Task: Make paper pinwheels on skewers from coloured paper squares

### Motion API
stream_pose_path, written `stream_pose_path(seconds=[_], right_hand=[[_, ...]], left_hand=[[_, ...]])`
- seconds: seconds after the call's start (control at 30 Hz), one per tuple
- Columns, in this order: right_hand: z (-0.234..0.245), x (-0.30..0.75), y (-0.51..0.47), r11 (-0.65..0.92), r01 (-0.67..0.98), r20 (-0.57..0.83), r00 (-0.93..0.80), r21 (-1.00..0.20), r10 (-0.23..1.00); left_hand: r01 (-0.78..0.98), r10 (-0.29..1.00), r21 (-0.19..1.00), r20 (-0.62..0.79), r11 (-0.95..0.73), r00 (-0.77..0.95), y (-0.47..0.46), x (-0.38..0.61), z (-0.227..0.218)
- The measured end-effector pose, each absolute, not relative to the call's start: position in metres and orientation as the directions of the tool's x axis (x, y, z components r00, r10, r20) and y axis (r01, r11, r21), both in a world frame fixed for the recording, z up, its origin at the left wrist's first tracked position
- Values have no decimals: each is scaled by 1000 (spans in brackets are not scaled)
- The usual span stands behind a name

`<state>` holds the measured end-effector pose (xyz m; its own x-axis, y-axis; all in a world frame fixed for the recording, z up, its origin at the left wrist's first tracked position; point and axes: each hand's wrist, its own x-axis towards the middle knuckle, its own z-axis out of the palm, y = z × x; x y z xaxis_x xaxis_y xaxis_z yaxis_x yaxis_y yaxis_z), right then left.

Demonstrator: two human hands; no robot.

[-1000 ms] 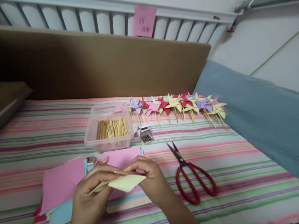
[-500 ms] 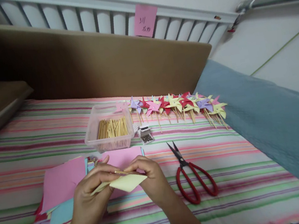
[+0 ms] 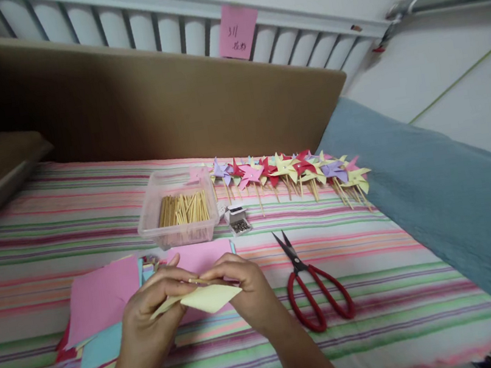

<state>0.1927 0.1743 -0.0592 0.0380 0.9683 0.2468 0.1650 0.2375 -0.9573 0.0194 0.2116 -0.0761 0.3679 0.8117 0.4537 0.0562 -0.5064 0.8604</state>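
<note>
Between both hands is a pale yellow paper pinwheel (image 3: pixel 211 298), its folded vanes facing down toward me. My left hand (image 3: pixel 156 311) is closed on its left side, fingers pressed at the middle. On the other side, my right hand (image 3: pixel 245 285) pinches a thin wooden stick (image 3: pixel 199 281) against the back of the paper. Where the stick meets the paper is mostly hidden by fingers. Pink paper sheets (image 3: pixel 201 258) lie on the cloth under the hands. Red-handled scissors (image 3: pixel 308 279) rest partly open to the right of my right hand.
A clear plastic box (image 3: pixel 153 230) holds many wooden sticks. Beside it stands a small open box of pins (image 3: pixel 238 222). Finished pinwheels (image 3: pixel 287 168) lie in a row behind. Coloured paper (image 3: pixel 105 297) is piled at left. A cardboard sheet (image 3: pixel 169 106) stands along the back.
Both hands stay in nearly the same place, with small finger movements at the stick and the paper's centre. The view shifts very slightly.
</note>
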Motion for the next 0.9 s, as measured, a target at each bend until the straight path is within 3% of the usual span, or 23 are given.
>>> stream_pose_path(seconds=[0.9], right_hand=[[-59,189,174,298,155,311,68,-942,948]], left_hand=[[93,763,795,533,-600,367,211,18,-71]])
